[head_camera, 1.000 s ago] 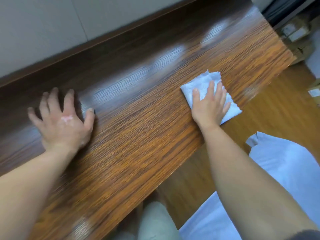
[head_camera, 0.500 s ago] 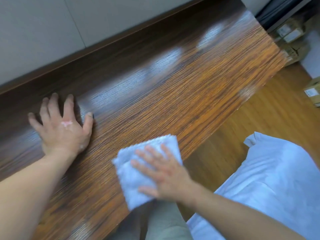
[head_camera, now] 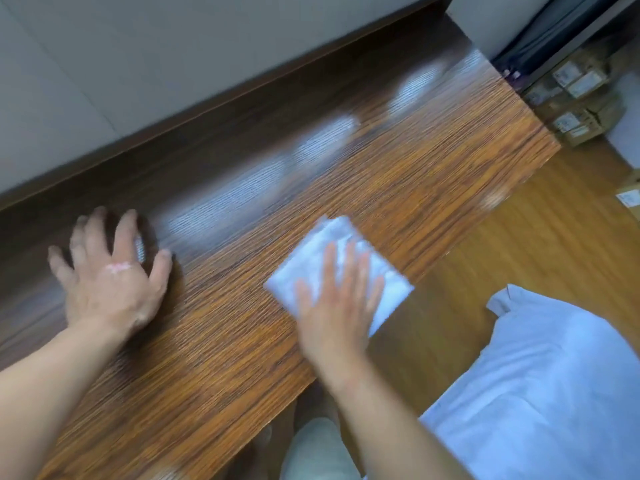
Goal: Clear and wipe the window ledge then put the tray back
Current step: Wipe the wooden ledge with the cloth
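Observation:
The wooden window ledge [head_camera: 214, 341] runs from lower left to upper right, with glare patches on its far side. A folded white cloth [head_camera: 322, 258] lies on the ledge near its front edge. My right hand [head_camera: 332, 306] presses flat on the cloth with straight fingers; it is blurred by motion. My left hand [head_camera: 110, 278] rests flat on the ledge at the left, fingers spread, holding nothing. No tray is in view.
A pale wall [head_camera: 173, 57] rises behind the ledge. White bedding [head_camera: 554, 393] lies at the lower right over the wooden floor [head_camera: 519, 254]. Cardboard boxes [head_camera: 581, 98] stand past the ledge's right end. My knee [head_camera: 318, 452] shows below the ledge edge.
My right hand slid the cloth left toward me along the front edge, then back rightward to the middle. My left hand stayed planted on the ledge.

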